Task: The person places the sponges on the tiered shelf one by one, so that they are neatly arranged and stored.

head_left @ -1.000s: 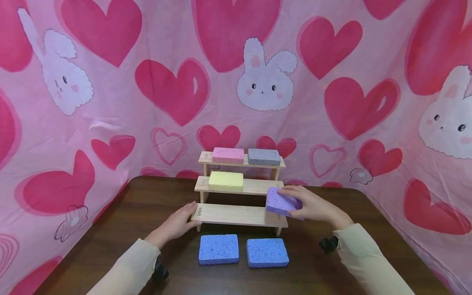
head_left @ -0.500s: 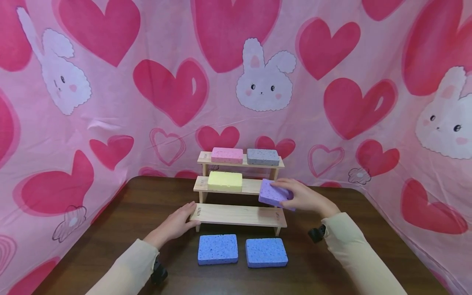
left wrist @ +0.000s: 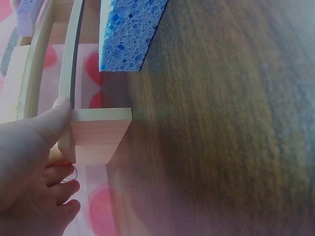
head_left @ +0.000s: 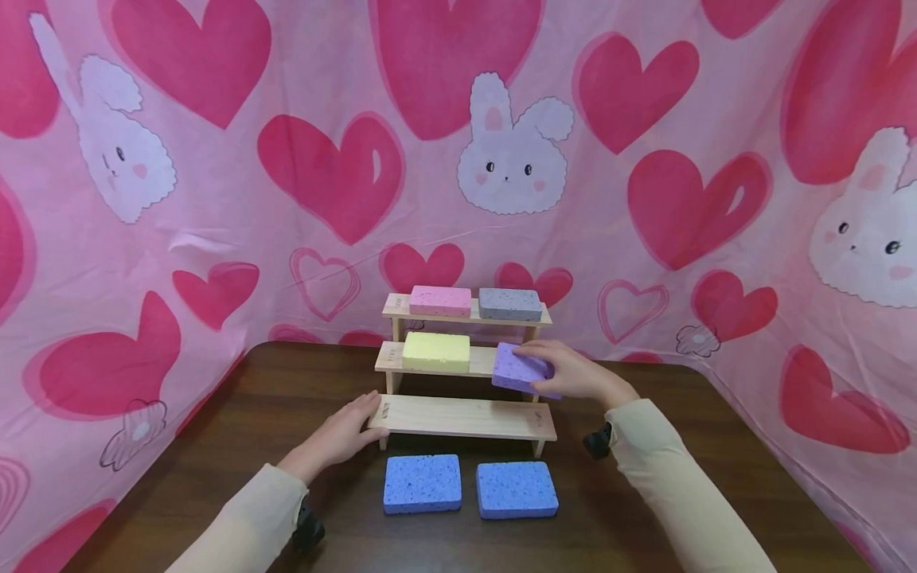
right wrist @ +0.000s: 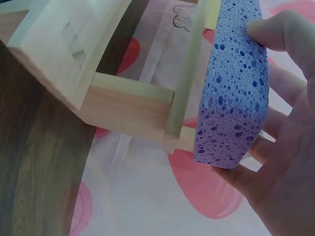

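My right hand (head_left: 569, 372) pinches a purple sponge (head_left: 517, 368) between thumb and fingers, over the right end of the middle shelf. In the right wrist view the pitted sponge (right wrist: 231, 93) is tilted, with the thumb on its front face. My left hand (head_left: 344, 430) grips the left end of the lowest shelf of a three-step wooden stand (head_left: 458, 415). The left wrist view shows the thumb at the board's front edge and the other fingers curled at its end. A yellow sponge (head_left: 435, 352) lies on the middle shelf, left of the purple one.
The top shelf bears a pink sponge (head_left: 440, 301) and a grey sponge (head_left: 510, 303). Two blue sponges, one left (head_left: 423, 483) and one right (head_left: 517, 489), lie on the dark wooden table (head_left: 301, 390) before the stand. A pink heart-patterned cloth (head_left: 444, 199) hangs behind.
My right hand has carried the purple sponge left and slightly up, from beside the stand's right end to the middle shelf. The left hand has kept its place on the stand.
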`<state>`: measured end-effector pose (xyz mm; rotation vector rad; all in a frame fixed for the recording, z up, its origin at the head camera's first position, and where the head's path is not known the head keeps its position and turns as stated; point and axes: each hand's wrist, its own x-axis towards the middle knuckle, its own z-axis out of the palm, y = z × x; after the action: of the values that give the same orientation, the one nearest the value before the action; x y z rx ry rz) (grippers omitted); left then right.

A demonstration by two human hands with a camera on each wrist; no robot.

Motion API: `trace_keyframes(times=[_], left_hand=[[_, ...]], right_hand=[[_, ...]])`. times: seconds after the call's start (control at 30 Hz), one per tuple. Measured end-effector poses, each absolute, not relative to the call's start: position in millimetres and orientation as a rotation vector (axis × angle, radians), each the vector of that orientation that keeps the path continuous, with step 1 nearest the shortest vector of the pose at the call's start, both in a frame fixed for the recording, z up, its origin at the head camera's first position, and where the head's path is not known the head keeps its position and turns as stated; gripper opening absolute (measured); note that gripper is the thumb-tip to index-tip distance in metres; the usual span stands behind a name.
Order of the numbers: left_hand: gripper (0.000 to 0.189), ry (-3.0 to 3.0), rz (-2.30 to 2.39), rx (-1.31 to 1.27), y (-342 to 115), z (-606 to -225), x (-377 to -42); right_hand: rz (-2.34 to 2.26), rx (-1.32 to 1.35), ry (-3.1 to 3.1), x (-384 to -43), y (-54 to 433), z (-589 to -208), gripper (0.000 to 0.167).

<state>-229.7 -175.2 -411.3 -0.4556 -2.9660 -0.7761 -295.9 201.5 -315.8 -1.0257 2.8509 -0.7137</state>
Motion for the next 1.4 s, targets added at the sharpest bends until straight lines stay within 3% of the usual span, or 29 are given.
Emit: trace_keyframes(times=[0.8, 1.4], left_hand=[[0.067, -2.978, -0.787, -0.447, -176, -412, -231], [0.067, -2.972, -0.796, -0.443, -176, -412, -231]], right_hand=[[-0.706, -1.017, 2.819, -315, 181, -327, 0.064], [-0.779, -1.088, 2.825, -312, 186, -327, 0.046]])
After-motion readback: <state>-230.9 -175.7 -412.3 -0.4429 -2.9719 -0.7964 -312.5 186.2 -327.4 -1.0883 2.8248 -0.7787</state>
